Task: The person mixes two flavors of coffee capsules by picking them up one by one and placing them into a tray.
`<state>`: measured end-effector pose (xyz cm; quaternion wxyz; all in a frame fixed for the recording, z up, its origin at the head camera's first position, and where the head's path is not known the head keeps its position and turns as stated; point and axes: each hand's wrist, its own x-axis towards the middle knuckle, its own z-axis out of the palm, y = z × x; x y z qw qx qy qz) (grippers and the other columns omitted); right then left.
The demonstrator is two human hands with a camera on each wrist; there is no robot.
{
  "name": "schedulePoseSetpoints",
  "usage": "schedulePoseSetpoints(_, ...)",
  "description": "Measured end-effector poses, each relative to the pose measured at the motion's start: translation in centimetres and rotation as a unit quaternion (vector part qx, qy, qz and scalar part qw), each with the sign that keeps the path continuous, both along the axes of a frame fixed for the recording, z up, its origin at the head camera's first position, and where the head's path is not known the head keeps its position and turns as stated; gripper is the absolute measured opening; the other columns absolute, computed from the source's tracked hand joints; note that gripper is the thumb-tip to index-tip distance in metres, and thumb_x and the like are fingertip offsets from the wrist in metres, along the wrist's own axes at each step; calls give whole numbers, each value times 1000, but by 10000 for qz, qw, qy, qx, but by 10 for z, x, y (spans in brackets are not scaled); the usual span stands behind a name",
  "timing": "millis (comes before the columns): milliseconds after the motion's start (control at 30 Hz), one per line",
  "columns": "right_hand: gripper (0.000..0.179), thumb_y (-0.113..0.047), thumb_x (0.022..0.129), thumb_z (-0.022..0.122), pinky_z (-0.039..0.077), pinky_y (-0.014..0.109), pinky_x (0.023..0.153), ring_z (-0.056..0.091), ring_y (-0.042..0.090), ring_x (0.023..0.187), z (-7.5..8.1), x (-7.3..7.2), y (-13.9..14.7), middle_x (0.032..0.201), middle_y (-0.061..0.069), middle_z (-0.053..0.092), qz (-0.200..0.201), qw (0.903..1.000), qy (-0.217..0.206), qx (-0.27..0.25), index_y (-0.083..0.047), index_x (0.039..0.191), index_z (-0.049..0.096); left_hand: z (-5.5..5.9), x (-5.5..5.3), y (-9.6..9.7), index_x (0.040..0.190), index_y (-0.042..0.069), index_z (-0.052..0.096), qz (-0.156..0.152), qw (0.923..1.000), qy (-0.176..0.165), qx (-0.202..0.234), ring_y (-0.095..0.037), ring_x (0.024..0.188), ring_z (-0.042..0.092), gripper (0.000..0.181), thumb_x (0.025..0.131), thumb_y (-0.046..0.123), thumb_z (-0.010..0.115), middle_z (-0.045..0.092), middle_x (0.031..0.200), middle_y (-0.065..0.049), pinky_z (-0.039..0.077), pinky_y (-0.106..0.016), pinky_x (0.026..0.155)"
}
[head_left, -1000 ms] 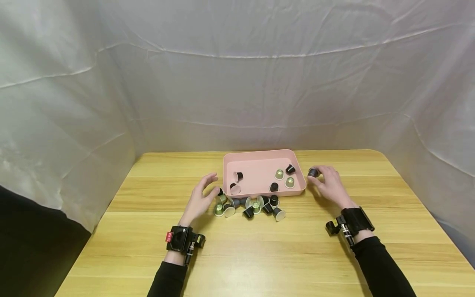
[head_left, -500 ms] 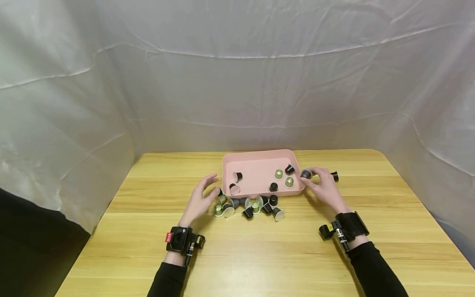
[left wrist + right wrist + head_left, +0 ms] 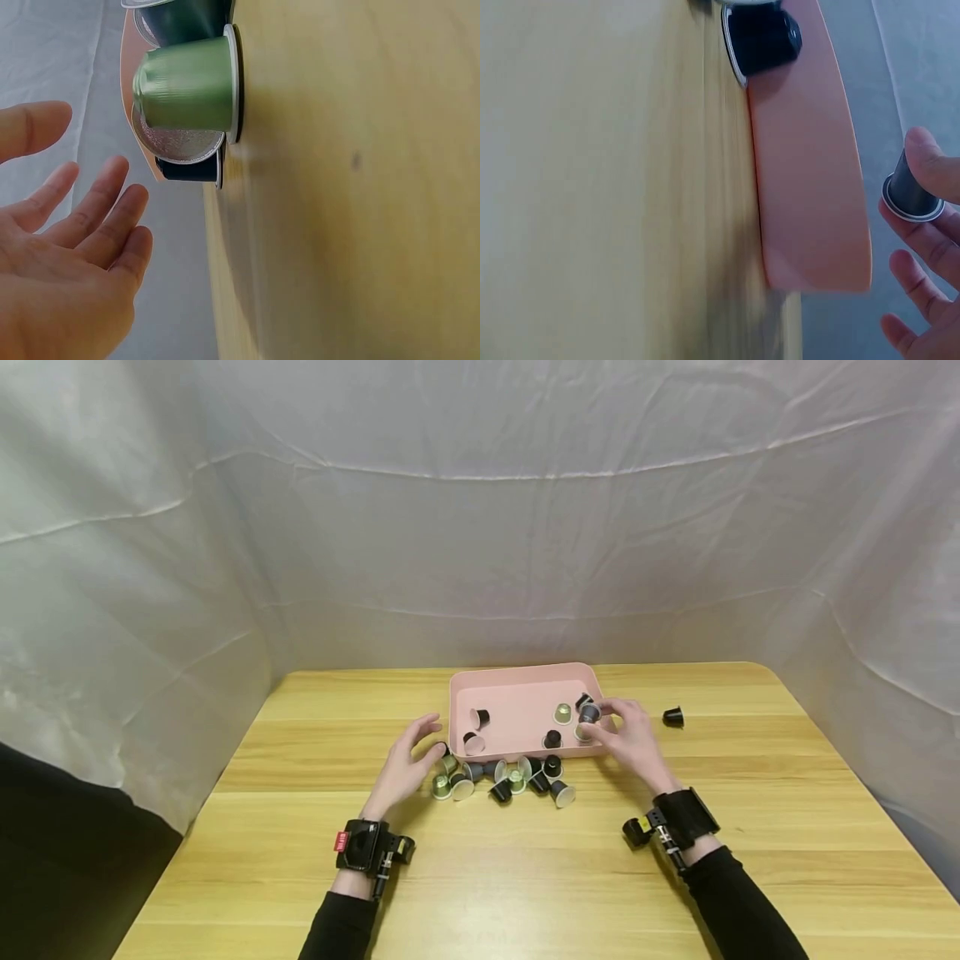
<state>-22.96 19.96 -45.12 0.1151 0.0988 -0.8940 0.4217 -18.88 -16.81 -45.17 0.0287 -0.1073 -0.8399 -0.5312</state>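
My right hand (image 3: 630,739) pinches a dark grey coffee capsule (image 3: 913,189) between thumb and fingers, over the right end of the pink tray (image 3: 517,675). To the left of the tray, my left hand (image 3: 401,768) hovers with fingers relaxed and holds nothing. Nearest to it, a green capsule (image 3: 187,84) stands on its rim among other capsules in the left wrist view. Inside the tray lie several capsules, such as a gold-green capsule (image 3: 563,713) and a black capsule (image 3: 552,739). The held capsule partly hides another gold-green one below it.
Several black, grey and green capsules lie in a row along the tray's front side, among them a tipped capsule (image 3: 562,793). One black capsule (image 3: 672,717) lies alone on the wooden table (image 3: 480,877) at right. A pale curtain (image 3: 525,543) hangs behind.
My right hand has carried the grey capsule leftward from beside the tray to over it, uncovering the black capsule at right. The left hand has stayed in place.
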Motion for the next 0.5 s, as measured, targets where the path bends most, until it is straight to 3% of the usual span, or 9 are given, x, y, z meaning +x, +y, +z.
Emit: schedulePoseSetpoints(500, 38, -11, 80, 83, 33, 52, 100, 54, 42, 106, 8, -6, -32, 104, 22, 72, 449, 9963, 692, 227, 3, 111, 68, 0, 1, 0, 148, 3, 42, -47, 10000, 17, -73, -43, 142, 44, 53, 99, 8, 60, 55, 143, -26, 27, -63, 121)
